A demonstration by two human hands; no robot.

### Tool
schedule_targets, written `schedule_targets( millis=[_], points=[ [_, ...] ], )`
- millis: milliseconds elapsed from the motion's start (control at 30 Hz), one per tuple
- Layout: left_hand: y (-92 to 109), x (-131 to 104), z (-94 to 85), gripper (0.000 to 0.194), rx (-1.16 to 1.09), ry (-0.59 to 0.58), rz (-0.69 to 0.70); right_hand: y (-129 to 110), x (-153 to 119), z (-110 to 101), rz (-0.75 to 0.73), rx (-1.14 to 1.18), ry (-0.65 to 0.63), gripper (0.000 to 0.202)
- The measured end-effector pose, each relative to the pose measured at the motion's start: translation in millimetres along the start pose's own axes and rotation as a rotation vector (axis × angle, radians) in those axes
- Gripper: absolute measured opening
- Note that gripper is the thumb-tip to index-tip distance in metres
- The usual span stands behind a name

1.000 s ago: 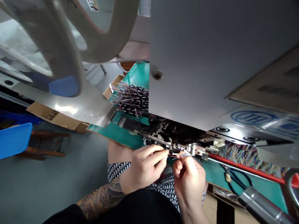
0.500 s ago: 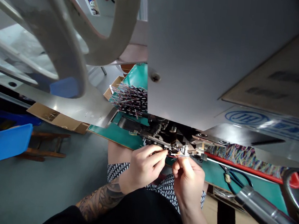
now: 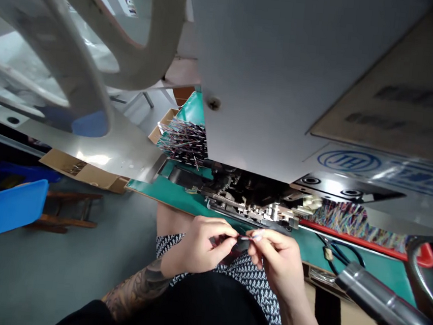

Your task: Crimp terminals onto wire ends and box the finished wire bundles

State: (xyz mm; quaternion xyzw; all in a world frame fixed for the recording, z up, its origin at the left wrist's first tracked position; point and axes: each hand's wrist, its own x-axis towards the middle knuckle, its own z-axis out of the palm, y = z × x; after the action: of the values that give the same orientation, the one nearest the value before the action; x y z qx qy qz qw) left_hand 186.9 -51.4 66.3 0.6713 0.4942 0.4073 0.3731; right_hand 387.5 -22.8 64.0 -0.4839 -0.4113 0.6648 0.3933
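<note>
Just in front of the crimping machine's metal tooling [image 3: 243,206], both my hands pinch a short thin wire [image 3: 245,238]. My left hand [image 3: 206,243] is closed, its thumb and forefinger on the dark end. My right hand [image 3: 278,258] grips the other end between thumb and fingertips; a small pale tip shows there, too small to make out. The wire lies roughly level, apart from the tooling. Behind the tooling rises the large grey machine body [image 3: 262,85].
A bundle of wires with dark ends [image 3: 186,141] lies on the green table [image 3: 152,189] at left. Many-coloured wires [image 3: 352,221] fill a red tray [image 3: 377,243] at right, near dark-handled pliers [image 3: 340,253]. A blue stool [image 3: 9,209] stands on the floor at left.
Both hands have drawn back from the machine's tooling toward my lap, with the wire still pinched between them. The camera view has shifted slightly.
</note>
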Motion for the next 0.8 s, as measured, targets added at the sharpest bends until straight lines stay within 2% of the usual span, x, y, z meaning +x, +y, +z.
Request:
schedule_targets(
  millis=[100,167,267,367,500,567,667,733,800],
  points=[
    [2,-2,8.6,0.016,-0.268,-0.024,-0.32,11,-2,3,-0.275,-0.157,0.189,0.016],
    [3,-3,12.2,0.018,-0.351,-0.026,-0.423,18,-2,0,-0.514,-0.341,0.238,0.007],
    [7,-1,12.0,0.02,-0.184,0.025,-0.311,19,1,-8,-0.77,-0.545,0.209,0.016],
    [11,2,8.5,0.024,0.022,0.062,-0.137,11,5,-16,-0.902,-0.645,0.153,0.029],
    [12,3,5.7,0.022,0.112,0.066,-0.045,-2,8,-25,-1.041,-0.745,0.022,0.036],
    [12,3,5.7,0.02,0.101,0.076,-0.034,-4,7,-25,-0.991,-0.74,0.036,0.026],
    [11,2,6.5,0.017,0.049,0.088,-0.011,-2,3,-22,-0.684,-0.58,0.089,0.006],
    [10,2,7.3,0.016,0.05,0.083,0.0,-1,1,-19,-0.423,-0.388,0.072,0.014],
    [8,2,7.8,0.016,0.064,0.076,0.009,0,-1,-17,-0.234,-0.216,0.017,0.019]
  ],
)
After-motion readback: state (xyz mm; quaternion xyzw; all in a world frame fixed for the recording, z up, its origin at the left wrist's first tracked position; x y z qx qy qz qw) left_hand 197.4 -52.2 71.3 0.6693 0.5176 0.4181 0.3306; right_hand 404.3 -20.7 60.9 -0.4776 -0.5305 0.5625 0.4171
